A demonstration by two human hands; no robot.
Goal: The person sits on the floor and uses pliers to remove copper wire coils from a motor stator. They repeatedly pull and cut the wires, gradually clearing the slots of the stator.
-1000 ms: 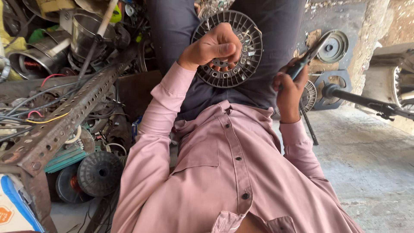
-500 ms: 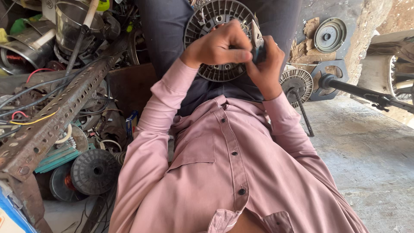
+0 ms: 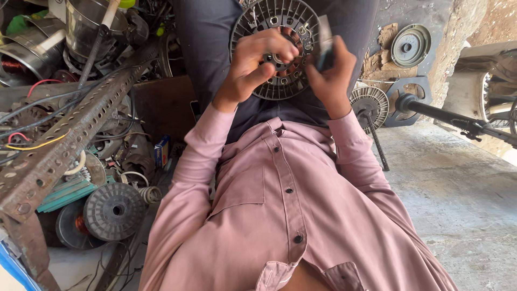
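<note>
On my lap, against dark trousers, sits a round slotted metal disc (image 3: 280, 51), tilted up toward me so its hub faces my eyes. My left hand (image 3: 258, 62) curls over the hub, fingertips pinched on a small part at the centre, probably to steady it. My right hand (image 3: 329, 73) is clenched around a thin flat tool (image 3: 325, 43) at the disc's right rim. Further out: a second slotted disc (image 3: 369, 105) on the concrete floor (image 3: 458, 194), a perforated angle bar (image 3: 70, 140) to my left, a ribbed wheel (image 3: 114, 210) among scrap below it.
</note>
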